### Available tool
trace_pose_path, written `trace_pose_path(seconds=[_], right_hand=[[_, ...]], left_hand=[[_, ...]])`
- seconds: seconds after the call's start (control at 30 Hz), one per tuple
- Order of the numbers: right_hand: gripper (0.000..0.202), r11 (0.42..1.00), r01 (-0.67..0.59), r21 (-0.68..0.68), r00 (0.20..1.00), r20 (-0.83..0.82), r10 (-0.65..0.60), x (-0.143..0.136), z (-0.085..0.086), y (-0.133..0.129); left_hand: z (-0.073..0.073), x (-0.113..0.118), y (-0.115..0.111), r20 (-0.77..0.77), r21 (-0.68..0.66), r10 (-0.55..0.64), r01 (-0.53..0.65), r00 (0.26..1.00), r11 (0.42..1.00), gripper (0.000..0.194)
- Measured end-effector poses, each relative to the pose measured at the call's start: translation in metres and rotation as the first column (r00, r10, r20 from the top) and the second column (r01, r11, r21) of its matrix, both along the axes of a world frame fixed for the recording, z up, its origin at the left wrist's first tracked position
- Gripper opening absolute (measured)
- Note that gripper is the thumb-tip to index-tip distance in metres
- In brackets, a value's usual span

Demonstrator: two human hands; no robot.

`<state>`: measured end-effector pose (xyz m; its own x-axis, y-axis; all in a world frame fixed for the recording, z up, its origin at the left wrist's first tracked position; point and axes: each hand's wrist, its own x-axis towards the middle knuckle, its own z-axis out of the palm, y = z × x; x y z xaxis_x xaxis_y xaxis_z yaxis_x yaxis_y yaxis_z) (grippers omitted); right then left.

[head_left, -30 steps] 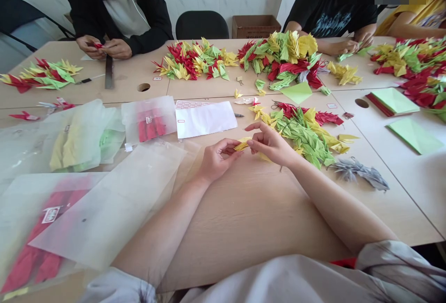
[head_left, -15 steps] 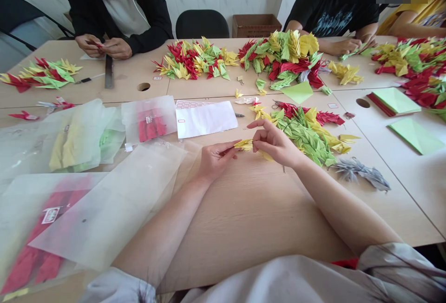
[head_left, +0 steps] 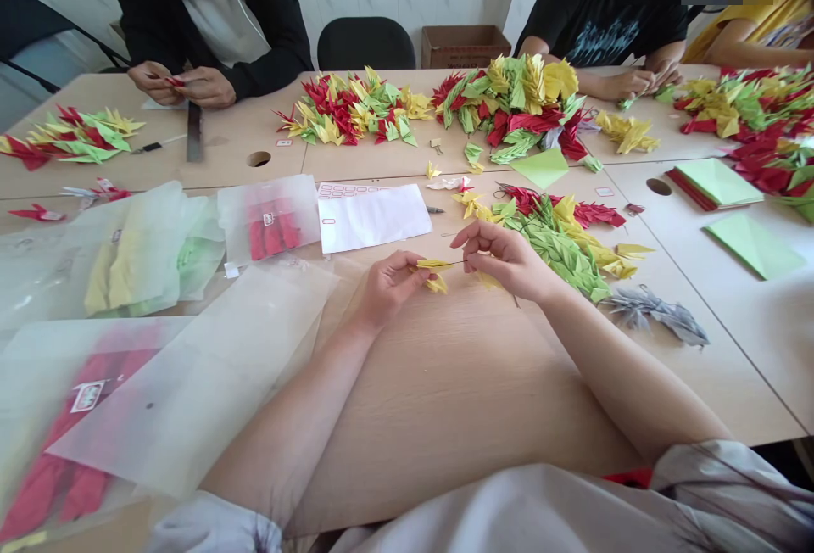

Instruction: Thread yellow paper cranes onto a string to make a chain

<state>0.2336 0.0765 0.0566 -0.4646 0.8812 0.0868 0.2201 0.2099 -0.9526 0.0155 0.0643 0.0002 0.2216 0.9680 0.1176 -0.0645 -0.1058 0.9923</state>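
Note:
Between the thumb and fingers of my left hand [head_left: 387, 288] is a yellow folded paper crane [head_left: 436, 284], its narrow points sticking out to the right. My right hand [head_left: 505, 263], just right of it, is closed in a pinch on a thin dark thread [head_left: 459, 262] that runs to the yellow paper; whether a needle is on it I cannot tell. Close behind my right hand lies a bundle of folded green paper pieces [head_left: 552, 246], with yellow and red ones around it.
Frosted plastic bags [head_left: 209, 366] with folded paper in some cover the table's left side. A white label sheet [head_left: 375, 222] lies ahead, a grey bundle [head_left: 658, 315] to the right. Colourful paper piles [head_left: 353, 108] line the far side, where co-workers [head_left: 209, 27] sit.
My left hand has drawn slightly left with the yellow paper, widening the gap to my right hand. A stretch of thread now shows between them.

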Motion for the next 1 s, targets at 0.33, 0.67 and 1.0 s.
trace_pose_path(seconds=[0.33, 0.67, 1.0], right_hand=[[0.022, 0.99, -0.021, 0.139, 0.954, 0.298, -0.022, 0.001, 0.008, -0.002], [0.022, 0.951, 0.079, 0.3, 0.975, 0.174, -0.136, -0.012, -0.014, 0.0], [0.033, 0.982, 0.137, -0.13, 0.965, -0.207, -0.162, -0.013, -0.005, 0.0]], left_hand=[[-0.003, 0.001, 0.003, 0.153, -0.084, 0.04, -0.027, 0.987, 0.996, 0.023], [-0.004, 0.003, -0.002, -0.199, 0.191, -0.009, 0.048, 0.98, 0.98, 0.034], [-0.006, 0.004, -0.004, -0.466, 0.518, 0.313, -0.032, 0.828, 0.855, 0.028]])
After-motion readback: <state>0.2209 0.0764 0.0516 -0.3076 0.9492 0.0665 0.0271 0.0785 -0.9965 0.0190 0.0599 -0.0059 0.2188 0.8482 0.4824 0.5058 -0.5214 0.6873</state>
